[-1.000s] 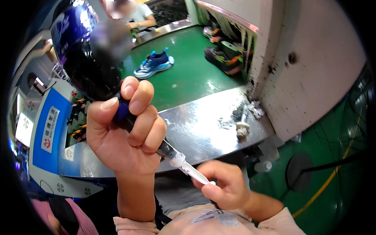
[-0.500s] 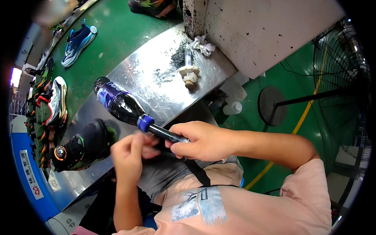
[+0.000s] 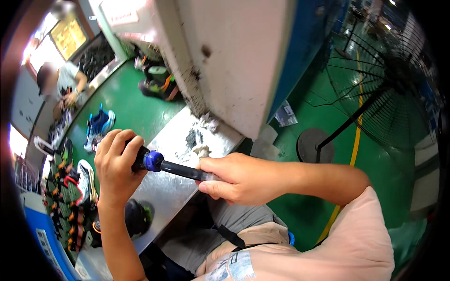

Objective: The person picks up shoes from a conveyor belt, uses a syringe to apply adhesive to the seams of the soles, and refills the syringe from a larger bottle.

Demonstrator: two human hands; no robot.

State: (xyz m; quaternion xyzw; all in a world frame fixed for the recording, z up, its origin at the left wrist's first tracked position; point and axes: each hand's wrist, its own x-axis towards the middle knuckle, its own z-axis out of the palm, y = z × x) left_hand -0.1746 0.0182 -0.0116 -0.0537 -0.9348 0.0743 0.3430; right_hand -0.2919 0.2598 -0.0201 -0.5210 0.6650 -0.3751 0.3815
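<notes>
Bottle (image 3: 139,161): dark, in your left hand (image 3: 118,161); most of its body is hidden by your fingers, and its neck points right, slightly down.
Left hand: wrapped firmly around the bottle.
Blue collar (image 3: 153,161): at the bottle's neck, just beside your left fingers.
Tube (image 3: 182,169): black, running right from the bottle through the blue collar to a clear end.
Right hand (image 3: 234,179): to the right of the bottle, thumb and fingers pinched on the tube's clear end.
Bench (image 3: 157,199): bright metal below and beyond the bottle; its near edge slants down leftward, under the tube. You cannot tell how high the tube sits above it.
White wads (image 3: 208,123): beyond the bottle and to its right, near the foot of the panel (image 3: 225,65), whose pale face limits room on that side.
Dark shoe (image 3: 136,218): below the bottle, near the bench's edge.
Shoe row (image 3: 63,206): left of the bottle, tightly packed, crowding that side.
Blue shoe (image 3: 99,122): beyond the bottle, slightly left, on the green surface (image 3: 150,114).
Floor (image 3: 293,225): right of the bottle, past the bench's edge, giving open room below your right arm.
Fan (image 3: 393,79): farther right of the bottle, its round base on the floor.
Co-worker (image 3: 68,82): well beyond the bottle, to its left.
</notes>
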